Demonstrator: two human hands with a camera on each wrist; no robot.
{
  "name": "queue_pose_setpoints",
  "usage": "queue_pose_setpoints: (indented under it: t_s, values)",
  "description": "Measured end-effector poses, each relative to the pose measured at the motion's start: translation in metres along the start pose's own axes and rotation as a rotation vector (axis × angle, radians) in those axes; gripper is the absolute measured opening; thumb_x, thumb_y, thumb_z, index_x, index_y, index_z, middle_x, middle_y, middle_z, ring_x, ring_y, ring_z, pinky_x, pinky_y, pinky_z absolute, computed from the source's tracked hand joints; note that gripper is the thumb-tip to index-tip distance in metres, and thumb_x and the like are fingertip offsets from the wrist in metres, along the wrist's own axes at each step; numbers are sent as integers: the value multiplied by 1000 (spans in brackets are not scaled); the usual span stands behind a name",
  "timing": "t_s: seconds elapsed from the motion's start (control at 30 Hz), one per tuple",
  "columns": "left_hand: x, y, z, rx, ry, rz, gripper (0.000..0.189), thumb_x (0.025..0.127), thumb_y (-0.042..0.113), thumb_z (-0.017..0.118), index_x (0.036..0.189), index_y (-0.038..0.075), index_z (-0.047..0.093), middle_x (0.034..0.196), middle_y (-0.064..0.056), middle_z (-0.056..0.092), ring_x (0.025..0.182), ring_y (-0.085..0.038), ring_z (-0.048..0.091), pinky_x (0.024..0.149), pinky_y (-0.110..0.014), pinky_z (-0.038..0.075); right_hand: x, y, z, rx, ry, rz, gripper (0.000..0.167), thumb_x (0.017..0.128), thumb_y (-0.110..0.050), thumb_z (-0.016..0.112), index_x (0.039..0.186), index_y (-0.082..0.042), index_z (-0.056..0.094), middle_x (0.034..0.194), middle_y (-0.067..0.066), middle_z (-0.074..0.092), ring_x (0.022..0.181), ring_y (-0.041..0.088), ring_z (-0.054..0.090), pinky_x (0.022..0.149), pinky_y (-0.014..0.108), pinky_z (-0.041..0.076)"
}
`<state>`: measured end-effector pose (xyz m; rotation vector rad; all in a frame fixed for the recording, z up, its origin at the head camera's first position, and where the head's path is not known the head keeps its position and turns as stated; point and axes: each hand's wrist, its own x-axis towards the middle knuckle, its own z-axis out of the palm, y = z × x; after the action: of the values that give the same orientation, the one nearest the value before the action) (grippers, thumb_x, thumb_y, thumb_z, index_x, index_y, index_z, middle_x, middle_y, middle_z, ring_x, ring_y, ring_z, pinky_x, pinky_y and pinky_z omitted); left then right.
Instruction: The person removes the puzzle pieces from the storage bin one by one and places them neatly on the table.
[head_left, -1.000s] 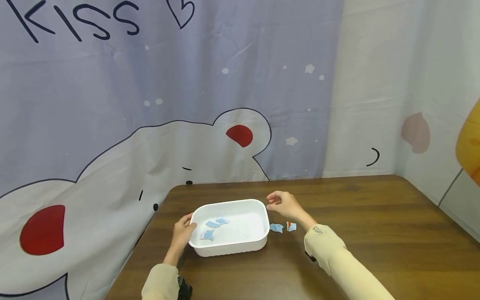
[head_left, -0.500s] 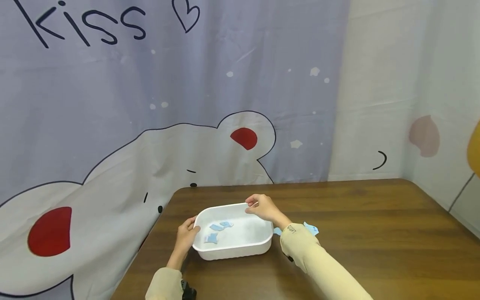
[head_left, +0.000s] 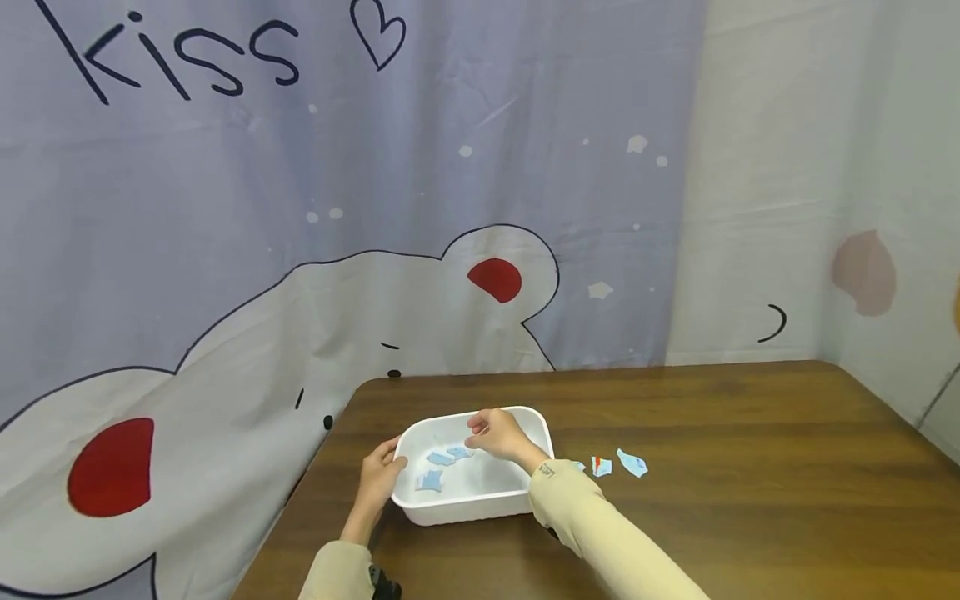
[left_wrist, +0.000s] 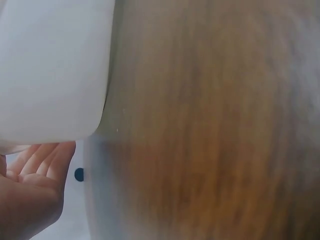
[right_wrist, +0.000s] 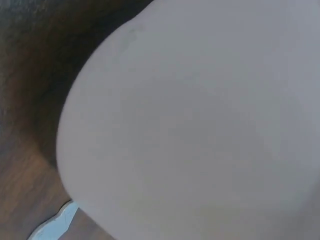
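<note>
In the head view, a white plastic tub (head_left: 480,507) stands on the brown table, with several small torn light-blue paper pieces (head_left: 430,481) lying inside. My left hand (head_left: 379,477) grips the tub's left end, its thumb over the rim and its fingers outside. The left wrist view has this hand (left_wrist: 35,195) beside the tub's white wall (left_wrist: 55,75). Over the tub's interior is my right hand (head_left: 501,435), fingers loosely bent, thumb and fingertips apart near a paper piece (head_left: 460,452); I see nothing held. In the right wrist view, the tub's wall (right_wrist: 180,120) fills most of the picture.
Right of the tub lie more torn pieces: a blue-and-red one (head_left: 602,466), a blue one (head_left: 632,462), and another partly covered by the right sleeve (head_left: 600,525). A printed curtain (head_left: 480,167) hangs behind the wooden table (head_left: 750,467).
My right hand has moved left from beside the tub's right end to above its inside. Torn pieces on the right are uncovered by the arm. My left hand keeps its grip.
</note>
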<state>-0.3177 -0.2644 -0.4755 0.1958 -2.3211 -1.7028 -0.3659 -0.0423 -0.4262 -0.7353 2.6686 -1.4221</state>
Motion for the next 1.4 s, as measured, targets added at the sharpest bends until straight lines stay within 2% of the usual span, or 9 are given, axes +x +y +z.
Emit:
queue_pose_setpoints:
  t_s: [0.2, 0.5, 0.8, 0.97, 1.17, 1.4]
  values:
    - [-2, 0, 1, -2, -6, 13, 44, 90, -1, 50, 132, -15, 48, 128, -38, 55, 111, -41, 63, 85, -41, 58, 7, 3, 10, -6, -1, 10, 33, 79, -5, 72, 108, 10, 66, 94, 17, 69, 88, 24, 64, 81, 33, 53]
    - [-4, -5, 4, 12, 4, 10, 44, 90, -1, 50, 132, -14, 49, 126, -37, 57, 110, -41, 64, 83, -39, 58, 10, 11, 23, -31, -11, 26, 31, 77, -3, 74, 104, 10, 67, 89, 15, 69, 84, 20, 63, 77, 28, 52]
    - [-3, -4, 6, 13, 9, 21, 44, 88, -1, 51, 130, -14, 51, 124, -37, 59, 109, -41, 65, 85, -42, 58, 13, 26, 28, 0, -13, 2, 32, 74, -1, 75, 102, 12, 66, 93, 22, 71, 87, 27, 67, 79, 32, 55]
    - [-2, -3, 3, 26, 20, 14, 44, 89, -1, 51, 131, -14, 51, 125, -36, 59, 112, -43, 63, 87, -44, 57, 17, 32, 33, 34, -32, -25, 37, 73, 2, 76, 107, 13, 66, 102, 25, 71, 94, 34, 68, 84, 38, 56]
    - [-1, -3, 0, 31, 20, 24, 44, 89, -1, 52, 131, -13, 52, 122, -36, 60, 110, -42, 64, 85, -44, 58, 21, 33, 38, -6, -68, -73, 41, 74, 3, 75, 113, 12, 65, 113, 27, 68, 97, 39, 66, 86, 41, 55]
    - [-3, 0, -2, 35, 19, 20, 44, 89, 0, 53, 131, -12, 52, 123, -35, 60, 110, -42, 64, 85, -44, 58, 18, 31, 39, -42, -102, -10, 42, 78, 1, 74, 118, 9, 64, 117, 24, 68, 104, 40, 65, 92, 45, 53]
